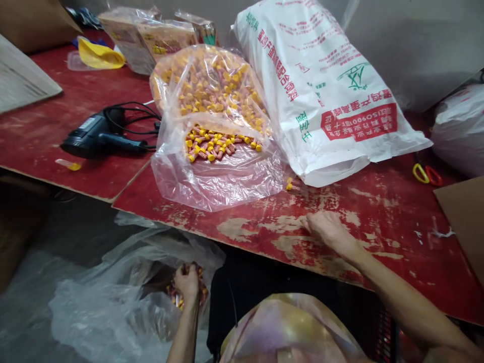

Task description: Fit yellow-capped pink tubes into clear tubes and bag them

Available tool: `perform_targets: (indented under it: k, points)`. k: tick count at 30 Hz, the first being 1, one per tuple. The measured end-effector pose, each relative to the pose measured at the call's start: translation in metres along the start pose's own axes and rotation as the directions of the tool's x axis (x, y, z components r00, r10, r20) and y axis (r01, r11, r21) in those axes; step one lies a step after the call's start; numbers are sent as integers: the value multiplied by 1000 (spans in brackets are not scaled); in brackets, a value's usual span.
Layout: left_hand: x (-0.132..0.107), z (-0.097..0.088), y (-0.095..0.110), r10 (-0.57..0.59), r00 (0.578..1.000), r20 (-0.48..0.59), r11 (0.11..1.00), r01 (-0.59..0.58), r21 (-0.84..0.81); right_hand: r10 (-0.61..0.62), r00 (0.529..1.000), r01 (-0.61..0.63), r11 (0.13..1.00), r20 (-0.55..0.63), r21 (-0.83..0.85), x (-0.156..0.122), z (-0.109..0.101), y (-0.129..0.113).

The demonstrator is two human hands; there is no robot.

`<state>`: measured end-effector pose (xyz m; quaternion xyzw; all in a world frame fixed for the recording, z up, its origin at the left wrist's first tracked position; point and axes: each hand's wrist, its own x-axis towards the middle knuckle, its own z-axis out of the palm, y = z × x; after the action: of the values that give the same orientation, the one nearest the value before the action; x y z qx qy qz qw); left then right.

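Observation:
My left hand (188, 282) is down inside an open clear plastic bag (102, 292) below the table edge. Its fingers are curled among small pinkish-red pieces with yellow caps (177, 301); whether it grips any is hidden. On the red table, my right hand (327, 229) rests closed near the front edge, its fingers drawn together over the worn surface, and I cannot make out anything in them. Beyond it lie a few loose yellow-capped pieces (292, 184). A large clear bag (223, 189) full of the same capped pieces (214, 143) lies open at the table's middle.
A large white printed sack (317, 85) leans at the back right. To the left lies a dark heat gun (96, 133) with its cord. Scissors (427, 174) and a cardboard piece (465, 222) are at the right. Wrapped packages (166, 40) stand behind the bag.

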<state>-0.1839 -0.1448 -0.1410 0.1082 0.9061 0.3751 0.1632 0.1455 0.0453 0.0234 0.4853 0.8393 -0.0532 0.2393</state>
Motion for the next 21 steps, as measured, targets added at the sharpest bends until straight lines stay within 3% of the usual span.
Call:
perform_targets:
  k: [2, 5, 7, 8, 9, 11, 12, 13, 14, 15, 18, 19, 21]
  points:
    - [-9, -7, 20, 47, 997, -58, 997, -51, -65, -2, 1000, 3, 1000, -9, 18, 0, -1, -3]
    - [-41, -14, 69, 225, 971, -85, 919, -240, -314, 38, 999, -39, 998, 16, 47, 1, -7, -5]
    - [-71, -11, 106, 318, 946, 67, 856, -256, -449, 73, 997, -75, 995, 25, 68, 1, -10, -4]
    - [-88, -7, 123, 338, 909, 243, 846, -181, -502, 91, 996, -91, 992, 12, 82, 0, -8, -4]
    - [-104, -1, 137, 328, 828, 455, 842, -37, -539, 100, 995, -97, 989, -17, 109, -1, -5, -4]
    - [-136, 13, 159, 236, 569, 787, 782, 370, -502, 93, 988, -68, 978, -122, 198, -8, 6, -9]
    - [-149, 21, 165, 191, 421, 887, 728, 545, -415, 80, 975, -26, 967, -205, 255, -12, 14, -14]
    - [-160, 29, 170, 169, 300, 939, 663, 670, -333, 63, 951, 38, 949, -304, 314, -17, 21, -20]
    - [-169, 36, 173, 170, 233, 958, 596, 749, -288, 38, 913, 124, 923, -407, 363, -22, 29, -27]
    - [-174, 42, 174, 188, 216, 958, 537, 794, -285, 10, 864, 219, 892, -503, 395, -26, 35, -34]
    - [-175, 49, 172, 223, 333, 916, 408, 822, -398, -21, 716, 399, 832, -698, 384, -22, 40, -45]
    - [-171, 49, 170, 204, 358, 911, 400, 819, -411, 4, 692, 377, 850, -722, 366, -15, 38, -43]
    - [-163, 45, 166, 155, 366, 918, 428, 813, -396, 96, 690, 212, 921, -718, 328, 8, 29, -34]
